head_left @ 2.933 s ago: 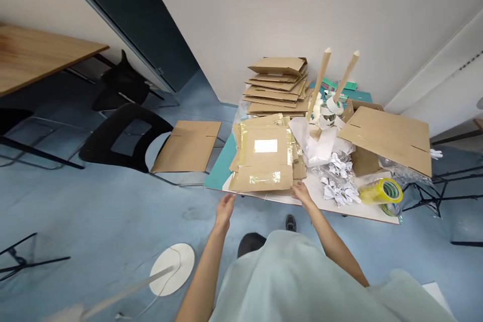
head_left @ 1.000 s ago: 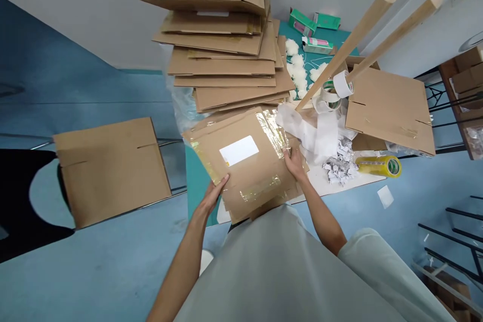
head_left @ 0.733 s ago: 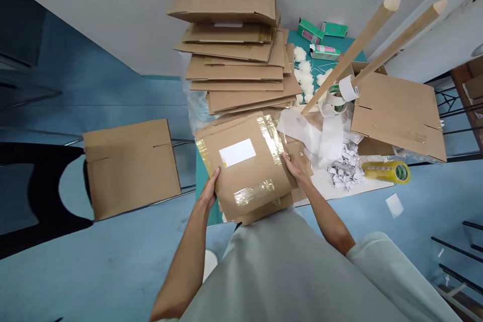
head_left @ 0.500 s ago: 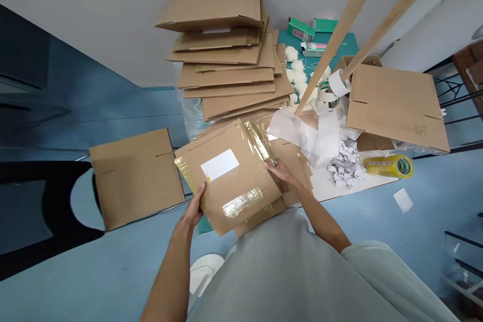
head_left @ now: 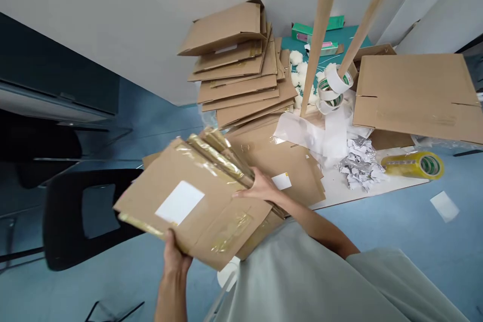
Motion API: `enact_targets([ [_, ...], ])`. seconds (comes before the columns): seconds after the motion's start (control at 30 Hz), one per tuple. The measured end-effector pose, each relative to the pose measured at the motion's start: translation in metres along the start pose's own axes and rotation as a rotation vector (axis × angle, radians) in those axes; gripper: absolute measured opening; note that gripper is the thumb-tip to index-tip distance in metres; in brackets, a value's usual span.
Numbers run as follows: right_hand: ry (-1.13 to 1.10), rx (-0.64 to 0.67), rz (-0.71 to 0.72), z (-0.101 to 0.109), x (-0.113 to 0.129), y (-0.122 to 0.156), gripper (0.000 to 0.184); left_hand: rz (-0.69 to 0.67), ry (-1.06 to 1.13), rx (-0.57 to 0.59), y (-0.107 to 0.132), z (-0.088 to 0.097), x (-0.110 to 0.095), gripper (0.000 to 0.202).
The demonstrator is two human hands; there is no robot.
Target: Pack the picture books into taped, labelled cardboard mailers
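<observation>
A bundle of flattened cardboard boxes [head_left: 215, 209] is gripped between my two hands, tilted in front of my body. Its top sheet carries a white label [head_left: 180, 202] and shiny clear tape, with more taped edges showing behind. My left hand [head_left: 175, 257] is closed on the lower left edge, thumb on top. On the upper right edge, my right hand [head_left: 261, 186] is closed with its fingers partly hidden behind the bundle. Beneath and beyond it, more flat cardboard [head_left: 264, 146] lies on the table, one piece bearing a white label [head_left: 281, 181].
A leaning stack of folded boxes [head_left: 237, 80] stands against the wall. Two wooden poles [head_left: 320, 35] rise upright, with white tape rolls [head_left: 337, 80] around one. Rightward are a large box [head_left: 418, 93], paper scraps [head_left: 360, 163] and a yellow tape roll [head_left: 411, 165]. A black chair [head_left: 64, 216] stands left.
Both hands have moved the bundle left and toward me, and it has turned. It now covers most of the cardboard piece on the chair. The view has shifted; a white label on the table now shows.
</observation>
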State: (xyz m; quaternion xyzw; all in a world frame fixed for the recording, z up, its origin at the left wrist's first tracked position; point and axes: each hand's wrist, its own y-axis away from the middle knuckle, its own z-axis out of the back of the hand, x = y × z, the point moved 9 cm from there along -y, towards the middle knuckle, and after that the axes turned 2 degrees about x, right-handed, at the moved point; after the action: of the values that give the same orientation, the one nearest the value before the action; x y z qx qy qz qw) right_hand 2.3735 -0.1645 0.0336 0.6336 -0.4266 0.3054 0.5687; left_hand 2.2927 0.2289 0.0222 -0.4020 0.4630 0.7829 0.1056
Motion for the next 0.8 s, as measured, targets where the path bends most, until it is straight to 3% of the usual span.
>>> enact_targets([
  [0.07, 0.127, 0.091, 0.013, -0.026, 0.018, 0.014, 0.119, -0.109, 0.024, -0.031, 0.009, 0.028, -0.023, 0.062],
  [0.13, 0.196, 0.147, 0.020, -0.038, 0.035, 0.029, 0.135, -0.209, 0.029, -0.030, 0.016, 0.041, -0.045, 0.068],
  [0.2, 0.198, 0.138, 0.039, -0.034, 0.047, 0.044, 0.146, -0.272, 0.024, -0.017, 0.021, 0.042, -0.062, 0.069],
  [0.27, 0.169, 0.075, 0.086, -0.018, 0.052, 0.062, 0.148, -0.298, 0.019, 0.029, 0.024, 0.028, -0.072, 0.067],
  [0.37, 0.063, -0.080, 0.159, 0.024, 0.041, 0.097, 0.136, -0.274, -0.010, 0.198, 0.033, -0.022, -0.074, 0.063],
  [0.43, -0.004, -0.236, 0.180, 0.066, 0.022, 0.130, 0.125, -0.210, -0.059, 0.385, 0.050, -0.073, -0.061, 0.065],
  [0.5, -0.017, -0.453, 0.203, 0.116, 0.001, 0.180, 0.118, -0.149, -0.122, 0.621, 0.082, -0.129, -0.039, 0.071],
  [0.63, -0.064, -0.806, 0.142, 0.194, -0.055, 0.323, 0.101, -0.105, -0.281, 1.006, 0.183, -0.214, 0.020, 0.084],
  [0.7, -0.135, -0.973, 0.073, 0.215, -0.092, 0.407, 0.092, -0.111, -0.386, 1.228, 0.249, -0.243, 0.054, 0.082],
  [0.8, -0.275, -1.228, 0.021, 0.223, -0.155, 0.525, 0.082, -0.150, -0.527, 1.481, 0.346, -0.272, 0.105, 0.078],
])
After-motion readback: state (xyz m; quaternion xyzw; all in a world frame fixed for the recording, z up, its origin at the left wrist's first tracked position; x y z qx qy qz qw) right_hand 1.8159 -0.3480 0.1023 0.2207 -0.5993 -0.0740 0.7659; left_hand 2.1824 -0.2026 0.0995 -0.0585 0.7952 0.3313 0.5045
